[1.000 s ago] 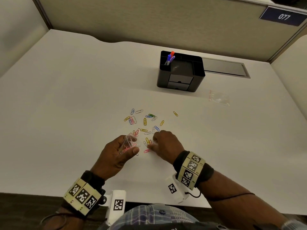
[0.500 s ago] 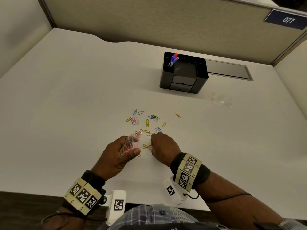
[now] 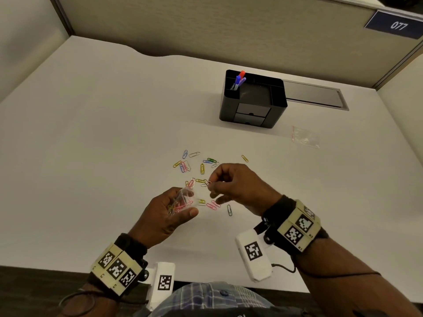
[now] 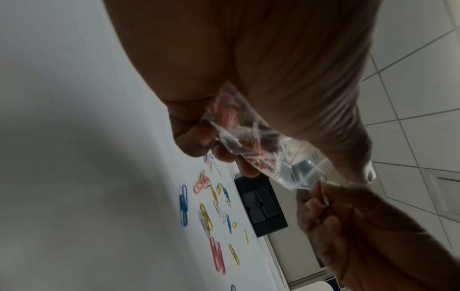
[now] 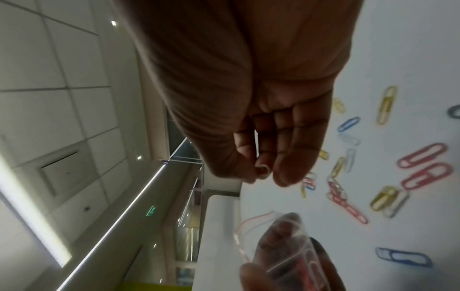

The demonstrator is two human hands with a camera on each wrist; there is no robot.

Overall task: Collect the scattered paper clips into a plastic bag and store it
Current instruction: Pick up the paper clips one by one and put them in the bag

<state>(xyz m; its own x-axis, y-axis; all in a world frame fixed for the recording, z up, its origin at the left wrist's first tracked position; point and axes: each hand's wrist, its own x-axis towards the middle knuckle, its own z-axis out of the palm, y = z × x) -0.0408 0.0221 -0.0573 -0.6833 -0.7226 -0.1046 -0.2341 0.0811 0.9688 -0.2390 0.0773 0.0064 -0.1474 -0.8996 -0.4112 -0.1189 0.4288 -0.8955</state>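
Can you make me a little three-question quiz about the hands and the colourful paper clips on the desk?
1. True or false: the left hand holds a clear plastic bag with paper clips already inside.
2. Where does the second, flat plastic bag lie? A) to the right of the black organizer B) inside its drawer C) under the left hand
3. Fill in: the right hand is raised above the desk, its fingers pinched near the bag's ____.

Key: 1 true; 2 A; 3 opening. Whether the right hand holds a clip is too blurred to tell.
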